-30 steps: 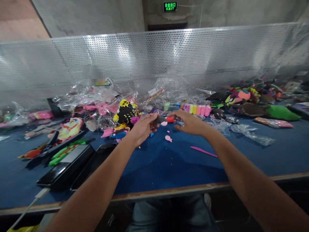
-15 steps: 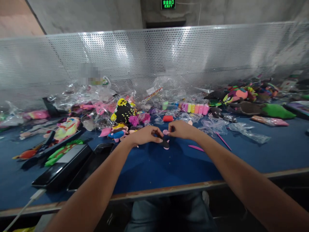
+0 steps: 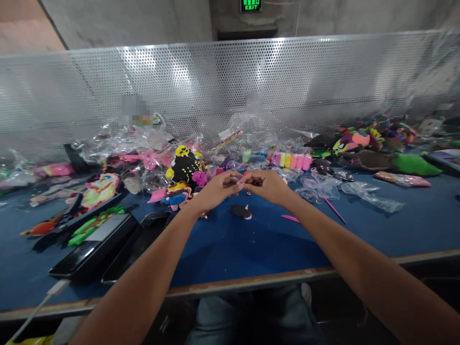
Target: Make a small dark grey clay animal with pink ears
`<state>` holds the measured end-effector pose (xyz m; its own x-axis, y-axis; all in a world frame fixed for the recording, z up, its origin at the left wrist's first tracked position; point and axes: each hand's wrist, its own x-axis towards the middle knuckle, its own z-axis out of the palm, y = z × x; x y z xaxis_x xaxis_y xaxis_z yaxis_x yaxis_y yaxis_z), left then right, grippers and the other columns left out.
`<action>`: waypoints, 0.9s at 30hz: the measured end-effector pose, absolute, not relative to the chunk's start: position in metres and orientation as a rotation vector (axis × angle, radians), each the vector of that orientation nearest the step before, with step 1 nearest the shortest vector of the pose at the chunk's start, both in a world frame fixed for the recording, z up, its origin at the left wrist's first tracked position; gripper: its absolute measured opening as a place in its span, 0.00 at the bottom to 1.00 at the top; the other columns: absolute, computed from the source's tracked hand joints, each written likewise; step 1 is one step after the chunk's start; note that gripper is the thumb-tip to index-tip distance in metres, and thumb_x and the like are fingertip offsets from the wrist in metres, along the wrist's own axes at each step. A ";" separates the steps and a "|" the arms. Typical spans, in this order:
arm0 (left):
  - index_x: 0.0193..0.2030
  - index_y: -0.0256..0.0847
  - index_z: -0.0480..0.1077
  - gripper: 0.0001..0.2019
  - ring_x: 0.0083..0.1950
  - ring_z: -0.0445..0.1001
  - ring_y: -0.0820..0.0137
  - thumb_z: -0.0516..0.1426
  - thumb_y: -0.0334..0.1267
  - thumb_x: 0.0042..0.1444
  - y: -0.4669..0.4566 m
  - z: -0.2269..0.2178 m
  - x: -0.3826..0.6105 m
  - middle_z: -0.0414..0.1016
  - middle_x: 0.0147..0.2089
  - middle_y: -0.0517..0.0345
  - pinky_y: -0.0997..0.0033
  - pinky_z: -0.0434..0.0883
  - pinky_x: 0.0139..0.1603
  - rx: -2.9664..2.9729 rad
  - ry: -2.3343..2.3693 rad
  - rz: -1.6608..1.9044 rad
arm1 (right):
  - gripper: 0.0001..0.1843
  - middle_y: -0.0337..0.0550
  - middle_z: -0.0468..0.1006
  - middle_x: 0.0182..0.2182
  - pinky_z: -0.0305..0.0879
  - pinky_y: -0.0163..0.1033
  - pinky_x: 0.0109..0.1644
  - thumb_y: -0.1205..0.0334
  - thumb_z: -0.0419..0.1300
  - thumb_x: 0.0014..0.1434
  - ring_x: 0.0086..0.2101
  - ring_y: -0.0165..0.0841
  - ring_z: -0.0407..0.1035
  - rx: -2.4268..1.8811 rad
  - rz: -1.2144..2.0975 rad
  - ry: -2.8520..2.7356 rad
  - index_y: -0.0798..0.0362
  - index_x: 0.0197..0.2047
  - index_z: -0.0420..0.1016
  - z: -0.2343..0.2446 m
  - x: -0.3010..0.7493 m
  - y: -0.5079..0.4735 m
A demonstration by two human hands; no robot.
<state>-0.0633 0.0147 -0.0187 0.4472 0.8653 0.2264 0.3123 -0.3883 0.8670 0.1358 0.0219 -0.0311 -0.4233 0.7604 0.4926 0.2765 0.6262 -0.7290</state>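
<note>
My left hand (image 3: 220, 188) and my right hand (image 3: 269, 186) meet above the blue table, fingertips pinched together. Between them is a small piece of pink clay (image 3: 240, 183), mostly hidden by the fingers. Just below the hands, a small black clay shape (image 3: 240, 211) with pale pink bits at its right end lies on the table, touched by neither hand. To the right, a magenta modelling tool (image 3: 290, 218) sticks out partly from behind my right forearm.
Across the back lie clear plastic bags (image 3: 118, 143), a row of coloured clay packs (image 3: 291, 161) and a black-and-yellow clay figure (image 3: 185, 165). At left are a black device (image 3: 93, 249) with a white cable and a black tray (image 3: 143, 244). Another magenta tool (image 3: 334, 209) lies right.
My left hand has let go of the black clay shape, leaving it on the table, and moved up to my right hand. Both hands' fingertips now meet at the pink clay.
</note>
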 end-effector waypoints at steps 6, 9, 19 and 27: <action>0.37 0.40 0.76 0.18 0.31 0.71 0.74 0.63 0.54 0.52 0.015 -0.017 -0.059 0.74 0.33 0.60 0.72 0.66 0.35 1.764 1.002 0.952 | 0.11 0.40 0.83 0.36 0.68 0.37 0.37 0.56 0.63 0.58 0.33 0.33 0.75 -0.797 0.559 -1.990 0.49 0.43 0.81 -0.030 0.136 0.019; 0.35 0.40 0.76 0.18 0.31 0.70 0.74 0.63 0.54 0.51 0.014 -0.017 -0.059 0.73 0.31 0.61 0.73 0.65 0.34 1.750 0.995 0.946 | 0.08 0.40 0.83 0.32 0.66 0.36 0.36 0.58 0.62 0.59 0.31 0.31 0.73 -0.823 0.443 -2.015 0.50 0.38 0.82 -0.029 0.138 0.021; 0.34 0.40 0.75 0.14 0.32 0.69 0.75 0.63 0.50 0.54 0.017 -0.020 -0.062 0.73 0.34 0.59 0.72 0.67 0.39 1.696 0.863 0.924 | 0.13 0.39 0.80 0.27 0.67 0.35 0.31 0.50 0.63 0.57 0.24 0.29 0.71 -0.741 0.755 -1.724 0.52 0.31 0.78 -0.026 0.134 0.018; 0.37 0.43 0.79 0.08 0.36 0.73 0.66 0.62 0.43 0.54 0.031 -0.047 -0.061 0.79 0.37 0.56 0.68 0.66 0.39 2.284 1.160 0.908 | 0.17 0.38 0.78 0.27 0.70 0.38 0.31 0.48 0.69 0.48 0.23 0.29 0.70 -0.834 0.738 -1.318 0.52 0.35 0.80 -0.034 0.146 0.045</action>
